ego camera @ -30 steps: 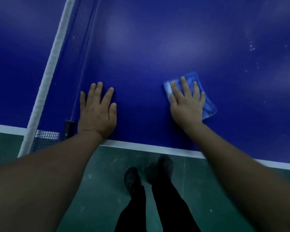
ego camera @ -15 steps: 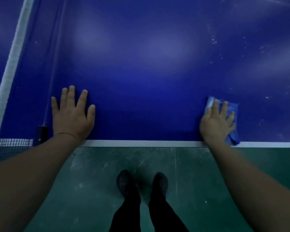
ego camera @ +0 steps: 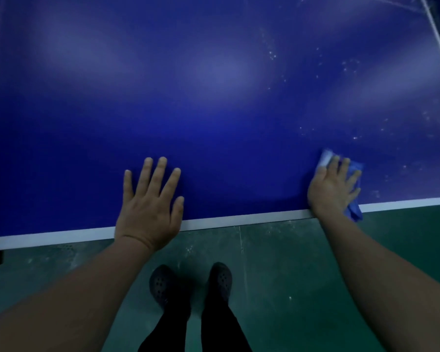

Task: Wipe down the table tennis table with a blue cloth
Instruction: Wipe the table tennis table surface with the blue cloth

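Risk noted: the blue cloth [ego camera: 354, 199] sits at the lower right of the frame, right at the near rim of the tabletop [ego camera: 214, 123], with one corner already hanging over the white edge line [ego camera: 252, 216] toward the floor [ego camera: 290, 275]. In my judgement a further stroke outward could drag it off the rim, since it is only pinned from above, not gripped. A second risk: pale specks [ego camera: 351, 64] at the upper right and right of the frame lie beyond the cloth and could be missed if the strokes stay along the near edge.

Pose: the right hand [ego camera: 333, 189] lies flat on the cloth, fingers straight and spread, pressing it down; the forearm runs in from the lower right corner. The left hand [ego camera: 150, 207] lies at lower centre-left, palm down on bare tabletop, fingers straight and spread, holding nothing, heel over the edge line, apparently bracing the body. Image is slightly blurred around the cloth
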A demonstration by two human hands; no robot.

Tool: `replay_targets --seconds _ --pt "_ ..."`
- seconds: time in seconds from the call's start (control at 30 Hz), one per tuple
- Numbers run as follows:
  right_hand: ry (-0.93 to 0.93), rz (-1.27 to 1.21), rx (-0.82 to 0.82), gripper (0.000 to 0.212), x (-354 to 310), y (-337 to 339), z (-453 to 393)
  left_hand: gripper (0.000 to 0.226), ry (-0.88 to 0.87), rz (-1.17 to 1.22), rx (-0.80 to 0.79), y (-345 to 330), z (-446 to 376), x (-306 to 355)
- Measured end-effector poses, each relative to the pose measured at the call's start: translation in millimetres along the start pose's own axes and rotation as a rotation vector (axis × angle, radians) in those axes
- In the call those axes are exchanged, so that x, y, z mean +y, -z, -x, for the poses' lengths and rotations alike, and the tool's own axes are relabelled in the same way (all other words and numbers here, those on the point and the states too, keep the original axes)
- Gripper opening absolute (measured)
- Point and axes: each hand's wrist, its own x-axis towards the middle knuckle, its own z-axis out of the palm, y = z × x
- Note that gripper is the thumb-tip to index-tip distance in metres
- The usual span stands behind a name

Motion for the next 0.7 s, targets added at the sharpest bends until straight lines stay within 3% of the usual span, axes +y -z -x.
replay_targets --seconds 0.07,0.13,0.2,0.23,0.3,0.33,0.43,0.5,0.57,0.7 --pt "0.052 -0.033 0.057 0.063 -28.6 -12.3 29.1 0.064 0.013 -0.003 -0.015 0.1 -0.7 1.7" --pt "0.422 -0.021 0.051 0.063 -61.3 -30.3 82.2 0.064 0.019 -0.005 -0.017 -0.4 -0.8 2.4" --pt "0.884 0.029 -0.104 0.055 -66.7 -40.3 119.3 0.064 0.023 -0.005 -0.018 -1.2 -1.4 2.2" --pt "1.016 0.030 -0.131 0.054 -59.0 -38.8 113.3 0.064 0.022 -0.008 -0.019 -1.5 -1.6 2.2" --pt "0.937 0.040 -0.056 0.059 -30.4 -31.1 65.2 0.064 0.022 -0.013 -0.015 -2.4 -1.9 1.5" --pt "0.786 0.091 0.018 0.065 -12.2 -25.1 34.5 0.064 0.020 -0.015 -0.012 -2.7 -2.1 1.3" --pt "0.249 0.134 0.013 0.071 32.1 0.1 -33.1 0.064 0.016 -0.016 -0.003 -3.5 -2.6 2.7" --pt "0.100 0.039 0.016 0.062 21.0 -2.7 -28.0 0.064 0.017 -0.020 -0.007 -3.2 -3.1 3.1" --pt "0.283 0.054 0.053 0.058 -11.6 -18.8 7.8 0.064 0.023 -0.020 -0.011 -2.1 -3.2 1.2" --pt "0.916 0.102 -0.031 0.051 -49.0 -38.7 105.2 0.064 0.025 -0.030 0.005 -2.4 -0.9 -2.0"
